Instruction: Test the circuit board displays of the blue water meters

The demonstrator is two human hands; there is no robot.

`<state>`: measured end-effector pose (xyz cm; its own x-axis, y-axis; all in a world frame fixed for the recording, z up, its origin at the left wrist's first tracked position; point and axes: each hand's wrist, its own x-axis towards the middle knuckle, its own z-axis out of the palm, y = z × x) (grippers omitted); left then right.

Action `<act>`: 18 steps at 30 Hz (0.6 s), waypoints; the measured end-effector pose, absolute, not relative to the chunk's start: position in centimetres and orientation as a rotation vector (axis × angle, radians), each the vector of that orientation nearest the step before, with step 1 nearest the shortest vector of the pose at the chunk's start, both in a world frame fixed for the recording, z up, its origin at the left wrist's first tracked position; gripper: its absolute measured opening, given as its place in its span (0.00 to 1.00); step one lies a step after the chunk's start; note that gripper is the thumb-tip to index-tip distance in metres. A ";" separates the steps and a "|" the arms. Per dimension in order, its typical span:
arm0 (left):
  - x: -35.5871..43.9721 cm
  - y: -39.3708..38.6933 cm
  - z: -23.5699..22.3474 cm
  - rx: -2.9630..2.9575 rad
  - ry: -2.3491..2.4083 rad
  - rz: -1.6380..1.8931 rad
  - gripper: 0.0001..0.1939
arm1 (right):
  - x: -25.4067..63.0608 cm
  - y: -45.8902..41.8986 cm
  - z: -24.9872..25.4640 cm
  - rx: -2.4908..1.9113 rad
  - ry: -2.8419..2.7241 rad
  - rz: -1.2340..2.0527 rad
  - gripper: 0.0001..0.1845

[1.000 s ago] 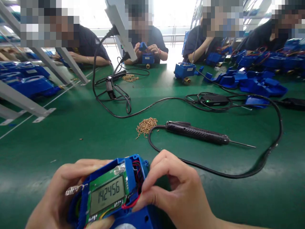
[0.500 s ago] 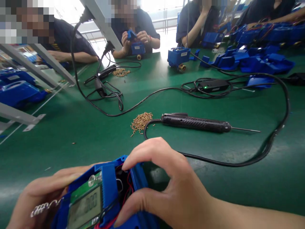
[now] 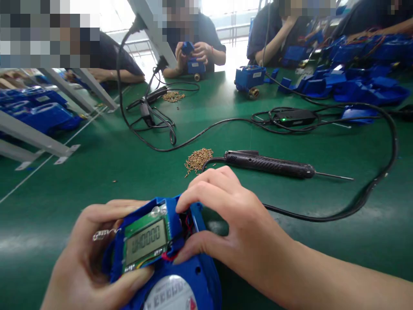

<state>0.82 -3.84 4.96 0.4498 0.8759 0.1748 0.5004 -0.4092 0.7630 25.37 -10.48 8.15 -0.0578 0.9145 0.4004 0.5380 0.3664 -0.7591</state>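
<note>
Our left hand (image 3: 87, 254) comes in from the lower left, our right hand (image 3: 238, 215) from the lower right, arched. From the head, we see the meter (image 3: 206, 280) low between them, screen (image 3: 146, 242) facing up at us — long axis seemingly screen-to-dial (image 3: 169, 292). Left clamps it; right, thumb and fingers parted — touches its wire slot (image 3: 187, 221).
</note>
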 end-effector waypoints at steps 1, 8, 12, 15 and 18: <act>1.1 -3.8 5.0 2.024 1.136 0.796 0.26 | 25.1 -10.6 8.2 -1.291 -1.707 0.514 0.19; 2.3 -3.2 5.7 1.978 0.969 0.791 0.25 | 24.2 -11.5 8.5 -1.236 -1.604 0.555 0.15; 3.1 -4.1 6.4 1.790 1.059 0.810 0.27 | 24.1 -11.9 9.5 -1.245 -1.571 0.653 0.14; 3.4 -4.5 6.8 1.743 1.022 0.797 0.28 | 23.9 -12.0 10.0 -1.234 -1.535 0.665 0.10; 3.4 -4.4 6.9 1.741 1.002 0.817 0.27 | 23.5 -12.0 9.9 -1.220 -1.522 0.591 0.07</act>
<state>3.39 -4.42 6.93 0.4447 0.8911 0.0905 0.2685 -0.2290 0.9356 23.51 -12.01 9.87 0.0694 0.9072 0.4150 0.3899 0.3583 -0.8483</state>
